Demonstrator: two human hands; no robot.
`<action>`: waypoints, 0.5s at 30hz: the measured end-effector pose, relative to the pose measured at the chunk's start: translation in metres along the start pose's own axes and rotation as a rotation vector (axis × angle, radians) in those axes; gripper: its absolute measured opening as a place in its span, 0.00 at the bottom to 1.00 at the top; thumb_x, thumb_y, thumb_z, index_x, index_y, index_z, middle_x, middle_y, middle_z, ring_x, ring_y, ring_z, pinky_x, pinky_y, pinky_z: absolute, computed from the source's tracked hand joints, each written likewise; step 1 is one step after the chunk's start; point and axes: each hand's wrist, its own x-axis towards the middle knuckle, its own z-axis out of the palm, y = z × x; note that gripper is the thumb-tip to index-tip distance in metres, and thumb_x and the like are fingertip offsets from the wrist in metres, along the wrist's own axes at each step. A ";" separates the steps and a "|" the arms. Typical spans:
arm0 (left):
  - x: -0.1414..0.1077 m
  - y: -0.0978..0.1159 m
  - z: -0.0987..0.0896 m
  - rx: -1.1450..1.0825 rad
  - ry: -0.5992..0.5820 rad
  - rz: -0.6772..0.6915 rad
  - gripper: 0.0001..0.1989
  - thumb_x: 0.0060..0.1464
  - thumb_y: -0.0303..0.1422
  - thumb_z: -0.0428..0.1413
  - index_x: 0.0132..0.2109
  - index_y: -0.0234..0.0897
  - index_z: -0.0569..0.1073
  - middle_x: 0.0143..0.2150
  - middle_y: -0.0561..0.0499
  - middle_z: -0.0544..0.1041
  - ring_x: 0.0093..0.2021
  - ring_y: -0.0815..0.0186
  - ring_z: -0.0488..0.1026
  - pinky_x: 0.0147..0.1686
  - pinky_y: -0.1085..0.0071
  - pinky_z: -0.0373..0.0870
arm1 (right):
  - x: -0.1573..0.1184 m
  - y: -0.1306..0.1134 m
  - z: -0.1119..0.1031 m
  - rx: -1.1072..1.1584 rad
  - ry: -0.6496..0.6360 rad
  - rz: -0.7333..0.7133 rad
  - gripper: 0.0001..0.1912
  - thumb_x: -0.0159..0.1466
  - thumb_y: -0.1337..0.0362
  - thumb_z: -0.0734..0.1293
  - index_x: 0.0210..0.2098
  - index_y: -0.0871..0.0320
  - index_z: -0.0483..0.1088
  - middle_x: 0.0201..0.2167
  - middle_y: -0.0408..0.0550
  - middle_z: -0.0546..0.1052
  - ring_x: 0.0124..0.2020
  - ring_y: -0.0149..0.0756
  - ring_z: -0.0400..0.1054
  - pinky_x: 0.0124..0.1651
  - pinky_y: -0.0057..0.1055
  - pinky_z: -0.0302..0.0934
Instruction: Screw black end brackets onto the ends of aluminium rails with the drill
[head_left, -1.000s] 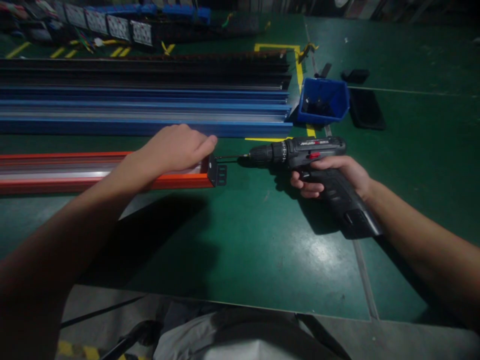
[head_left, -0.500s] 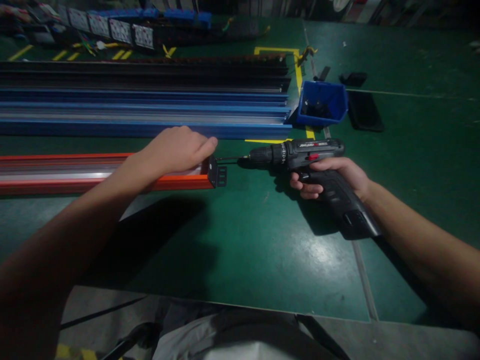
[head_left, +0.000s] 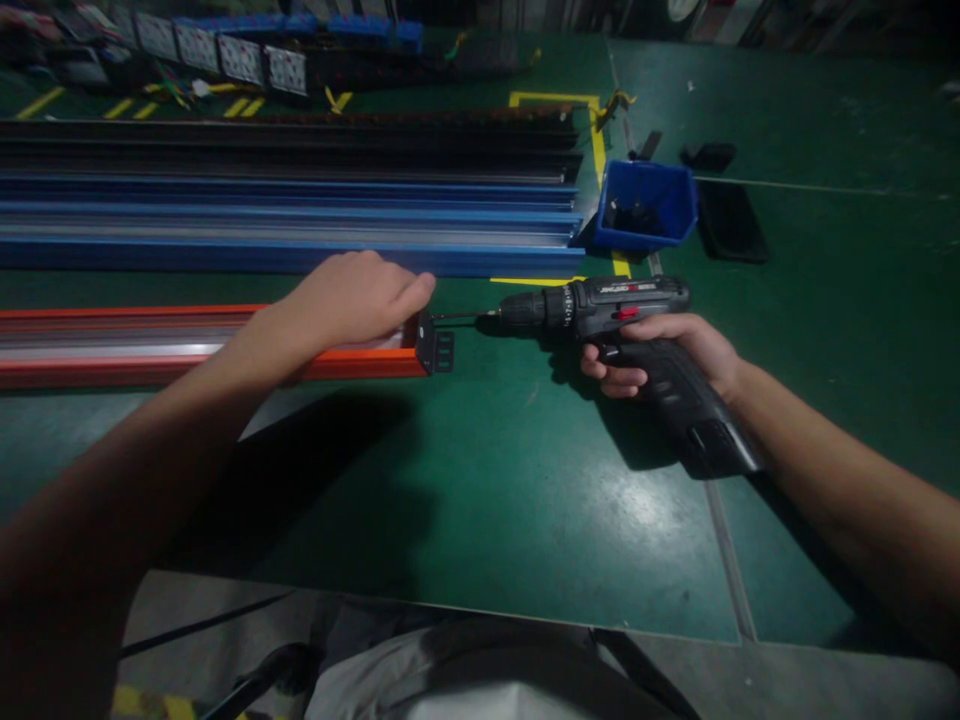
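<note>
So the thing to look at is the long orange channel (head_left: 367,362), a straight trough with thin raised walls and a shiny silvery strip down its inside, lying flat on the smooth green table (head_left: 517,500). The person's left hand (head_left: 352,300) is draped over the right end of it, fingers together and curled down over the far wall, thumb sticking out toward the tip; can't tell how tightly it grips from where I'm standing. Capping that same end is a flat black end plate (head_left: 426,342) with a little slotted tab poking out to the right. The right hand (head_left: 675,345) is wrapped around the handle of a chunky black drill (head_left: 630,303), matte plastic with a ridged collar and a red switch, off to the right of the orange channel. Its long skinny bit (head_left: 465,317) points left and reaches the end plate. Beyond the orange channel, running alongside it, are glossy blue channels (head_left: 300,255) and then dark ones (head_left: 300,150). Beyond and to the right of it sits a blue plastic bin (head_left: 649,205) with sloped walls and small dark pieces inside.
</note>
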 end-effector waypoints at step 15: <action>-0.001 0.001 -0.002 0.044 -0.019 0.025 0.35 0.71 0.45 0.31 0.55 0.36 0.80 0.37 0.37 0.82 0.37 0.51 0.80 0.40 0.57 0.72 | -0.001 -0.001 -0.002 -0.008 -0.010 0.006 0.14 0.67 0.66 0.66 0.49 0.70 0.69 0.38 0.57 0.78 0.28 0.29 0.65 0.36 0.28 0.68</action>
